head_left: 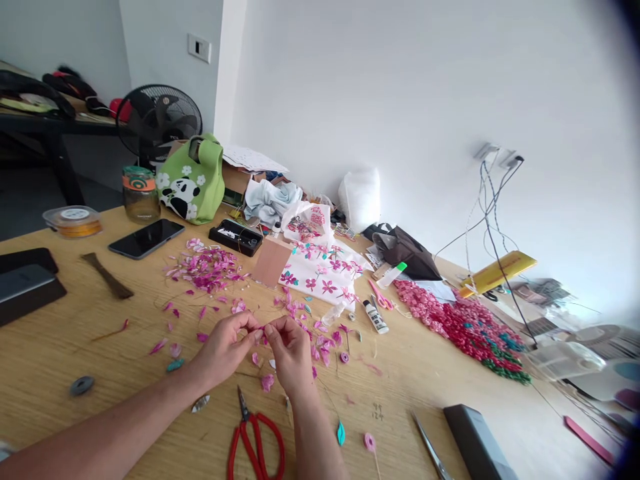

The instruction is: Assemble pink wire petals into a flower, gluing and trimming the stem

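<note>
My left hand (231, 343) and my right hand (289, 347) meet above the middle of the wooden table (150, 420). Both hands pinch a small magenta petal piece (262, 331) between thumbs and fingertips, which partly hide it. Loose pink and magenta petals are scattered around them, with a larger petal pile (213, 267) just beyond on the left. Red-handled scissors (256, 443) lie below the hands, blades pointing away from me. A teal leaf piece (341, 433) rests right of my right forearm, and a pink spool (369, 441) is near it.
On the left lie a phone (147, 239), a jar (141, 193) and a green panda bag (193, 180). Behind the petals are a black case (235, 237) and printed flower cloth (320, 273). Metal tweezers (431, 447), a dark box (477, 443) and a bead heap (465, 327) are rightward.
</note>
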The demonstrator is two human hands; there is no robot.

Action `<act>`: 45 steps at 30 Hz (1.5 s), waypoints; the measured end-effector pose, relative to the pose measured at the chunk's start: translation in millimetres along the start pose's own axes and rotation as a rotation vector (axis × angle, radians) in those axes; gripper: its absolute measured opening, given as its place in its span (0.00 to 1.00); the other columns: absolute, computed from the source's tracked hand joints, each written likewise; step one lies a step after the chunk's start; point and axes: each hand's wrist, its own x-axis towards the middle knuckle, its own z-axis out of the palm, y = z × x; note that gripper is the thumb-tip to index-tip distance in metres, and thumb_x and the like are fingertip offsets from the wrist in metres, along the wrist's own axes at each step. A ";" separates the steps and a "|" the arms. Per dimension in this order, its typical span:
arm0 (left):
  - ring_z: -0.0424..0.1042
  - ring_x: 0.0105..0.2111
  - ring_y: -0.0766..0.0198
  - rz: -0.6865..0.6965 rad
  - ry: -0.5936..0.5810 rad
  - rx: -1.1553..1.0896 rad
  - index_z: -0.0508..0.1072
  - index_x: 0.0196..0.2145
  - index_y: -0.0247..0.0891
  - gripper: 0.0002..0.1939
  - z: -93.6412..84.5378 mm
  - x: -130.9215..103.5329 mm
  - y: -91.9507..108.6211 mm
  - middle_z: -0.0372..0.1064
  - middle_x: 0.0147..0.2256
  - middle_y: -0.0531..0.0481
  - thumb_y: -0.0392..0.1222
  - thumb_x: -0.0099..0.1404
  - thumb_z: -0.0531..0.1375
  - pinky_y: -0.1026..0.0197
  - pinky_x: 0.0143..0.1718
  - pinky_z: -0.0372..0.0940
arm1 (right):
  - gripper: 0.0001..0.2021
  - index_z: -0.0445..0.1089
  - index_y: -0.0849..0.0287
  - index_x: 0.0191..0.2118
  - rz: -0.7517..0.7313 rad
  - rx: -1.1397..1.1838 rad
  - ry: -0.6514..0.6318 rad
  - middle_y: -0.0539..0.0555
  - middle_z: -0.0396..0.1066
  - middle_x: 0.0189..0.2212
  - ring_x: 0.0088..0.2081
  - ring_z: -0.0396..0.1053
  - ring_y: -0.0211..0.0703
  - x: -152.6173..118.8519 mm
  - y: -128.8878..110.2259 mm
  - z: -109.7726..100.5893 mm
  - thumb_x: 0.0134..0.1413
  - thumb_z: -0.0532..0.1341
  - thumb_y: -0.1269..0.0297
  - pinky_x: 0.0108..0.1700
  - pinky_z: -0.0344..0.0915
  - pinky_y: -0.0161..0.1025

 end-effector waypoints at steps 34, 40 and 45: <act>0.67 0.23 0.66 -0.054 -0.036 -0.331 0.66 0.46 0.38 0.15 3.4 -2.0 -3.5 0.68 0.24 0.54 0.45 0.62 0.56 0.64 0.26 0.63 | 0.12 0.69 0.58 0.19 0.337 -0.729 0.534 0.55 0.66 0.16 0.24 0.62 0.48 21.4 39.5 -128.6 0.44 0.58 0.57 0.29 0.51 0.40; 0.69 0.23 0.64 -0.109 -0.031 -0.387 0.76 0.34 0.35 0.13 6.7 -0.4 -3.8 0.71 0.26 0.50 0.46 0.58 0.58 0.62 0.27 0.65 | 0.20 0.68 0.58 0.24 0.224 -0.286 0.341 0.49 0.61 0.18 0.21 0.53 0.38 14.1 14.0 -121.0 0.44 0.58 0.43 0.26 0.53 0.37; 0.71 0.28 0.61 -0.195 -0.001 -0.421 0.78 0.29 0.35 0.10 7.8 0.0 1.7 0.74 0.26 0.48 0.43 0.53 0.60 0.61 0.31 0.66 | 0.16 0.67 0.57 0.26 0.168 0.204 0.065 0.48 0.59 0.22 0.24 0.53 0.37 12.2 -1.0 -78.5 0.44 0.65 0.48 0.28 0.54 0.35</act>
